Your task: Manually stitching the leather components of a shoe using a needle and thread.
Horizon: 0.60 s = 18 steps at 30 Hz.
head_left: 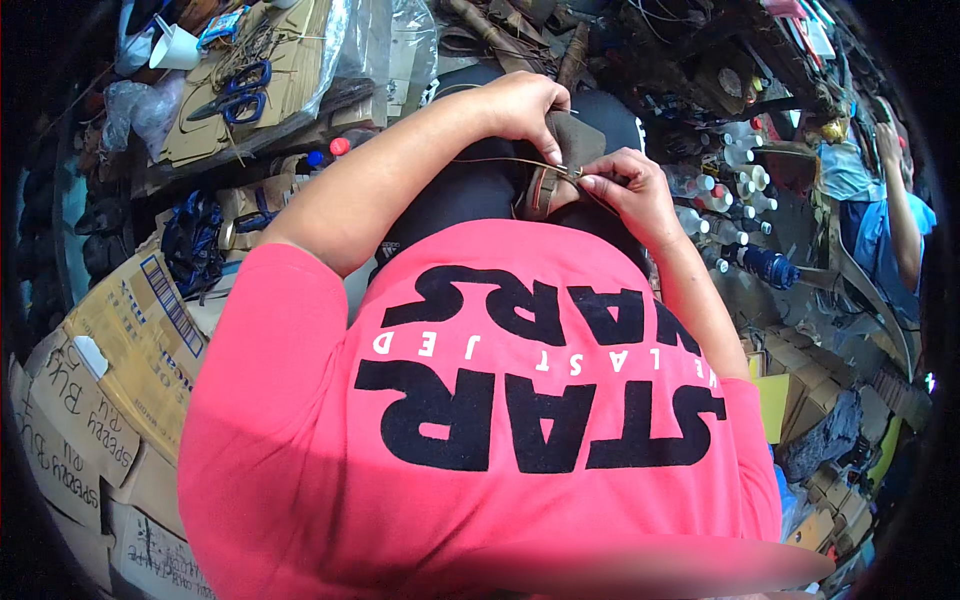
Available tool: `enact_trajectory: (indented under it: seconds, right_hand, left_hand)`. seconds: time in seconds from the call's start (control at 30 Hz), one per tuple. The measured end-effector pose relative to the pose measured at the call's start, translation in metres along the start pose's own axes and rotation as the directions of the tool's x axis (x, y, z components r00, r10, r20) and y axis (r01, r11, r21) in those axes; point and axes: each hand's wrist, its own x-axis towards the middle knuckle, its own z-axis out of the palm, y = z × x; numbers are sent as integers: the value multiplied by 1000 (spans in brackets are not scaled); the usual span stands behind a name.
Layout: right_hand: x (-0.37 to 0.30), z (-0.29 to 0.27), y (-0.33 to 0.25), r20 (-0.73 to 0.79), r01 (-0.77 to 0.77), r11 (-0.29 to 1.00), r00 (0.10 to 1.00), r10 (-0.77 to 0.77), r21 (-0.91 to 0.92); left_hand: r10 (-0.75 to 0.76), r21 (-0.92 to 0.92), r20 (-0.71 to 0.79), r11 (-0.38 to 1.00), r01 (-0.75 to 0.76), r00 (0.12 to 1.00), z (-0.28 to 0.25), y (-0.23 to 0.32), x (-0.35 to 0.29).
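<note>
Shoe [575, 138], or what looked like one, lay on my lap [440, 190] in the head view, perhaps so my thighs could brace it and leave my fingers free. My left hand [528, 115] curled over its left side, thumb pointing down toward the cord [490, 160]; I couldn't tell whether it gripped the shoe or another strand. My right hand [630, 190], at the shoe's right, pinched the cord beside a shiny bit [568, 171], probably for fine control. That bit was too small to identify.

Scissors [245, 93] lay left of the shoe on cardboard [285, 60], likely for easy reach. Bottles [740, 190] crowded to its right, their contents hard to make out.

My fingers hid part of the shoe. Far right of it, another person's arm [905, 220] showed, the rest dim or cut off; nearest me, a blur covered my shirt's [540, 400] edge.
</note>
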Motion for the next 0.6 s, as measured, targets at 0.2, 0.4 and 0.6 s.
enact_trajectory:
  seconds: [0.2, 0.4, 0.6]
  right_hand:
    - [-6, -5, -12, 29, 91, 995, 996, -90, -35]
    - [-7, -2, -11, 146, 75, 993, 987, -61, -96]
    - [7, -7, 0, 196, 81, 992, 979, -60, -100]
  left_hand:
    - [107, 118, -205, 989, -84, 973, -7, 1, -48]
    - [97, -59, -450, 989, -137, 888, 10, 22, -89]
    - [134, -45, -425, 985, -169, 895, 9, 25, -87]
